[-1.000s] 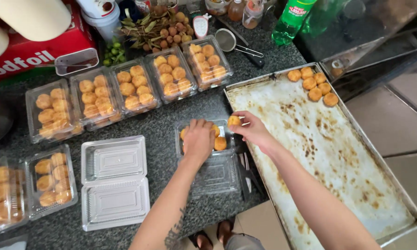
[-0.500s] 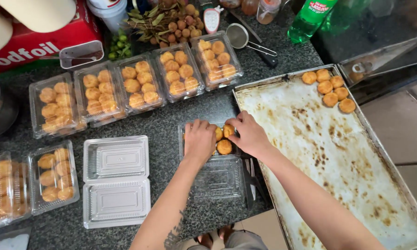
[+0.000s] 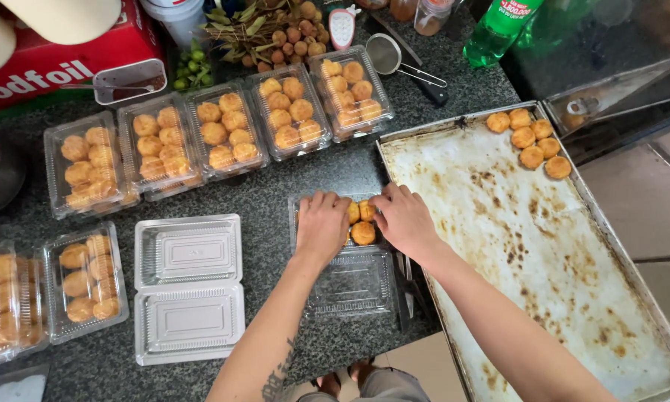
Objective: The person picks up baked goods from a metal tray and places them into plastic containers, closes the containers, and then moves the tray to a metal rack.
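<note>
Both hands rest over an open clear plastic clamshell box [image 3: 353, 283] on the dark granite counter. My left hand [image 3: 322, 225] presses on the golden round pastries [image 3: 362, 233] in the box's far half. My right hand [image 3: 400, 219] has its fingers on the pastries at the box's right side. The box's lid half lies open toward me, with nothing in it. Whether either hand grips a pastry is hidden by the fingers.
A large stained baking tray [image 3: 528, 246] lies to the right, with several pastries [image 3: 532, 141] in its far corner. Several closed, filled boxes [image 3: 223, 138] line the back and left. An open box with nothing in it [image 3: 188, 286] sits at left. A green bottle [image 3: 502, 26] and strainer [image 3: 387, 53] stand behind.
My right hand carried a pastry from above the tray's edge down into the box. Both hands now sit lower on the pastries. The camera has shifted slightly.
</note>
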